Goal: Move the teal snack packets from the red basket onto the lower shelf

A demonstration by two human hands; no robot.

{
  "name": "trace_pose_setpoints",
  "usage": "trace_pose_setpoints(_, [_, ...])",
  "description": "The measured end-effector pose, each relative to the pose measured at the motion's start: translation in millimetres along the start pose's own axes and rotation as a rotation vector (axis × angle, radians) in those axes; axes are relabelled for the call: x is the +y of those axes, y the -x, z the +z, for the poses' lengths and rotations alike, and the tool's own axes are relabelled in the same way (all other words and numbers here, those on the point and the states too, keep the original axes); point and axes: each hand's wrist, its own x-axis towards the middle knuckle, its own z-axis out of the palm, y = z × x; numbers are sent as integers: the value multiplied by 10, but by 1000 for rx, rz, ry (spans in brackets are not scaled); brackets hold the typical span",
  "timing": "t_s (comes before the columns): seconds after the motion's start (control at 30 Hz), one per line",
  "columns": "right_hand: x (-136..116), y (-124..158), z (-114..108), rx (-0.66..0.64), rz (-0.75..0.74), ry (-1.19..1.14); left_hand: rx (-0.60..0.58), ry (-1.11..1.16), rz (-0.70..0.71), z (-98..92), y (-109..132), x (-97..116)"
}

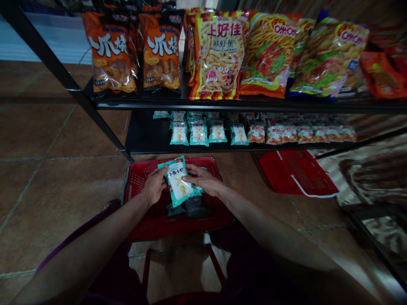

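A small teal and white snack bag (179,183) is held between my two hands above a red shopping basket (140,231). My left hand (155,185) is closed on the bag's left edge, its fingers partly behind it. At the bag's right side, my right hand (203,180) has its thumb across the front and its other fingers at the upper edge. Part of another teal bag shows behind the right hand; whether that hand also grips it I cannot tell. Inside the basket lie more small packets (193,205), dim and partly hidden.
The lower black shelf (146,137) holds rows of teal snack bags (199,130) and orange-white bags (282,132). Large snack bags (219,59) stand on the shelf above. A second red basket (299,171) sits on the tiled floor at right. A black shelf post (70,84) slants along the left.
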Motion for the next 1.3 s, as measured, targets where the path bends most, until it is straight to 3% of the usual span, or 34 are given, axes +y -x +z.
trace_pose_setpoints(0.3, [9,-77,12,103,-135,-59,-139,-50,55,26,42,127])
trace_pose_setpoints(0.5, [14,-105,-5,187,-141,-103,-216,-94,-5,26,63,69])
trace_pose_setpoints(0.73, [15,-129,-57,168,-161,-200,-324,-132,-99,17,109,31])
trace_pose_setpoints(0.9, [-40,-77,-14,145,-117,-210,-277,-96,-109,41,120,0])
trace_pose_setpoints(1.1, [-93,24,48,218,91,-213,-145,-9,-22,23,49,58])
trace_pose_setpoints(1.3, [24,20,82,162,149,-266,-132,38,12,10,13,17])
